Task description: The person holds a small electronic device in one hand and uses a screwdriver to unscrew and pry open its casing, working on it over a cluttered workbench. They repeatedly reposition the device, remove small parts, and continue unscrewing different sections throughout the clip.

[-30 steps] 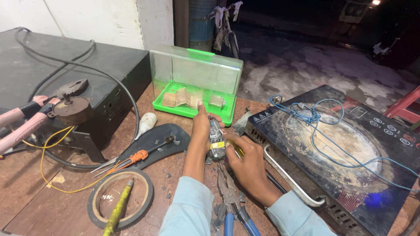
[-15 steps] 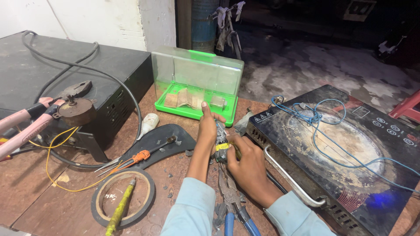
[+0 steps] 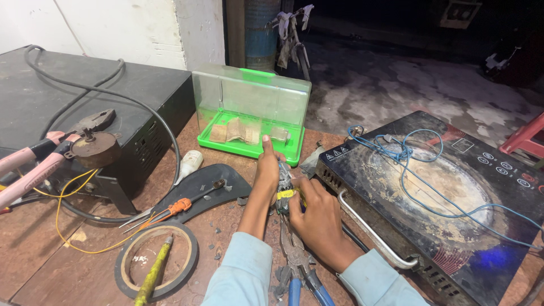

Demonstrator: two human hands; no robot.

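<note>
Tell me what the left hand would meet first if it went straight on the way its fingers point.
Probably the green plastic case: the left hand points up and away at its open tray, just ahead. Depth is unclear, so a gap may remain.

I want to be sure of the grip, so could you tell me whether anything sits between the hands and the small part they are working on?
Nothing visible does. The left hand and right hand both close directly on the small component, above the blue-handled pliers on the table.
</note>
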